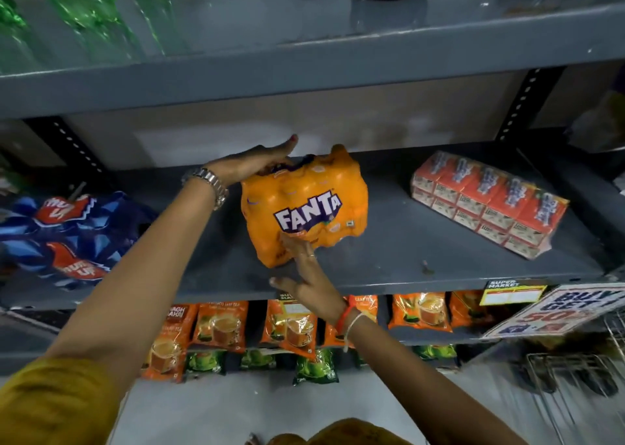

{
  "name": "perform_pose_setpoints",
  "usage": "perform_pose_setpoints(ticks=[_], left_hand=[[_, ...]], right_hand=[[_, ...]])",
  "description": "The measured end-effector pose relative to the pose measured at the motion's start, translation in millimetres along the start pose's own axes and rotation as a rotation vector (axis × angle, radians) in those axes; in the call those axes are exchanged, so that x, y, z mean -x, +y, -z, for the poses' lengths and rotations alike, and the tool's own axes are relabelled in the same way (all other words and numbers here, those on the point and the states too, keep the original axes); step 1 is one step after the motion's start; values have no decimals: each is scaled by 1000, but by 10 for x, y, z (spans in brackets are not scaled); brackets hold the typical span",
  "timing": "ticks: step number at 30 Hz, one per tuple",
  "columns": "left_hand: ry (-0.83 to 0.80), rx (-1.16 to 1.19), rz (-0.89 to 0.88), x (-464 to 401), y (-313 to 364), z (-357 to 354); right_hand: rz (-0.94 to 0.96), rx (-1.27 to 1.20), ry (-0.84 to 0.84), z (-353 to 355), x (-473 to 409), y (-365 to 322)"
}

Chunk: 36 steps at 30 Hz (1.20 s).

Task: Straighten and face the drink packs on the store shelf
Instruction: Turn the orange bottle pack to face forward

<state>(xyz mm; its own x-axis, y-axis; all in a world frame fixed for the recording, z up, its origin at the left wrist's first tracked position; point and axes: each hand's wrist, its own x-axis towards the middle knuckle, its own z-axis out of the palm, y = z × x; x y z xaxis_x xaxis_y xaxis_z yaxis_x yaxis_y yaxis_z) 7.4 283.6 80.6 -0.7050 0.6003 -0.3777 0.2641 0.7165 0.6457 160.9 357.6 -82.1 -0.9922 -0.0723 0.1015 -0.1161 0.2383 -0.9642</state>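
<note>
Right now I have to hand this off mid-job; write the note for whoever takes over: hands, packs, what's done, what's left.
Left hand: flat against the back left top of the orange Fanta pack, not a closed grip.
Right hand: fingertips touching the pack's front lower corner, hand open.
Fanta pack: middle of the grey shelf, logo facing out but sitting skewed.
Blue Thums Up pack: left end of the shelf, slumped and crooked.
Red carton pack: right side, angled to the shelf edge.
Done: nothing squared yet.
Left: square the Fanta pack, then straighten the other two.
</note>
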Motion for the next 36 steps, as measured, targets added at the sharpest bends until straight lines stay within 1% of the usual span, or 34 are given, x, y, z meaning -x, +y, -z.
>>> perform_pose_setpoints(ticks=[2, 3, 4, 5, 6, 8, 9, 10, 11, 12, 14, 16, 18, 21, 25, 31, 36], left_hand=[[51, -41, -13, -14, -5, -32], [103, -40, -9, -25, -34, -72], [183, -39, -10, -33, -82, -113], [298, -20, -33, -33, -162, -167], [440, 52, -94, -14, -254, -236], [731, 383, -236, 69, -440, -408], [850, 565, -259, 114, -526, -507], [941, 707, -251, 146, -612, -605], [1001, 810, -227, 174, -687, -707], [1018, 880, -208, 195, -760, -808], [934, 955, -188, 190, -839, -970], [790, 952, -169, 168, -838, -1074], [720, 928, -140, 153, -801, -1115], [719, 893, -107, 138, -792, -1074], [652, 841, -111, 220, -822, -988], [582, 895, -132, 356, -887, -1050], [582, 895, -143, 412, -925, -1113]], right_hand=[[2, 30, -51, 58, -27, 5], [11, 28, -20, 119, -9, -2], [24, 3, 71, 191, 17, -30], [36, -44, 222, 293, 29, -42], [46, -108, 412, 414, 29, -67], [59, -200, 756, 715, -29, -111], [43, -212, 862, 879, -104, -148], [-18, -202, 915, 1031, -213, -183], [-95, -181, 906, 1168, -339, -202], [-185, -147, 826, 1276, -480, -209], [-347, -111, 574, 1397, -711, -232], [-445, -222, 368, 1395, -769, -234], [-455, -365, 318, 1361, -713, -290], [-427, -387, 325, 1344, -691, -249], [-396, -453, 400, 1176, -523, -208], [-298, -491, 511, 930, -211, -214], [-260, -503, 557, 845, -113, -158]])
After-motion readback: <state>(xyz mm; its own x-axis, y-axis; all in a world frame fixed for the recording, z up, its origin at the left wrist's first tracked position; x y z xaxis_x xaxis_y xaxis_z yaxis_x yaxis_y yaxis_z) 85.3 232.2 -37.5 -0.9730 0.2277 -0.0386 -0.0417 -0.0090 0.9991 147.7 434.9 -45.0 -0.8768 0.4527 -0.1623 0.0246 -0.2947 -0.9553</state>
